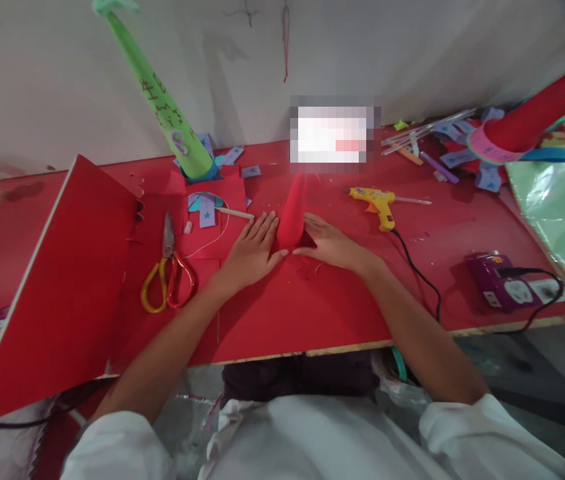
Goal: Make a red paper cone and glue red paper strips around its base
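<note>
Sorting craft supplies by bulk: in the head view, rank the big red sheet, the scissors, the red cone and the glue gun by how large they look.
1. The red sheet, by far.
2. The scissors.
3. The red cone and the glue gun look about alike, so they are unranked; the cone's base is partly hidden.

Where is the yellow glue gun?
In the head view, the yellow glue gun lies on the red table, right of the right hand and red cone.

Place: paper-craft workshop
Signs: red table (312,313), glue gun (378,202) right of centre, scissors (169,270) left, paper scraps (462,157) upper right
</note>
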`<state>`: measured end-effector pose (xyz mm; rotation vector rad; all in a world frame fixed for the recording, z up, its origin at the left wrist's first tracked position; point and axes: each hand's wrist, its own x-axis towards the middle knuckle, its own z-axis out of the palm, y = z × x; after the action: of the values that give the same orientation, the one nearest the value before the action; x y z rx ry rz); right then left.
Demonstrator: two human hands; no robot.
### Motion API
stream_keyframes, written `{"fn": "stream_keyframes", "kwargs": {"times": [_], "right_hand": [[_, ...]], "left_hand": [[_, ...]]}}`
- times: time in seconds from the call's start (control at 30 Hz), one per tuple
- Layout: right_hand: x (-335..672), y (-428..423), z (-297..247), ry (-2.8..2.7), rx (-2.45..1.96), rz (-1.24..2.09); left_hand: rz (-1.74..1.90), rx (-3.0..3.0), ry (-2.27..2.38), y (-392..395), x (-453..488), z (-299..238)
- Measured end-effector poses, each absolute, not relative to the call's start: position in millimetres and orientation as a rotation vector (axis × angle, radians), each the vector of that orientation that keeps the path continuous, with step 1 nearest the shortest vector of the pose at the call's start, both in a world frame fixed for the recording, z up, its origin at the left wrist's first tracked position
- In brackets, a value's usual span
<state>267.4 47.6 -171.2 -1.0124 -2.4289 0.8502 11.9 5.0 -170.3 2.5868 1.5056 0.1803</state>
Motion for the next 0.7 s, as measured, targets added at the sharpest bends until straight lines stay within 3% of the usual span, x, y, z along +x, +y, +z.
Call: {"fn": "stream_keyframes", "kwargs": {"times": [0.7], "right_hand": [[274.9, 53.2, -176.8, -2.460, -0.962, 0.881]], "left_hand": [[0.296, 2.582, 1.461, 6.9, 6.2, -179.4]]}}
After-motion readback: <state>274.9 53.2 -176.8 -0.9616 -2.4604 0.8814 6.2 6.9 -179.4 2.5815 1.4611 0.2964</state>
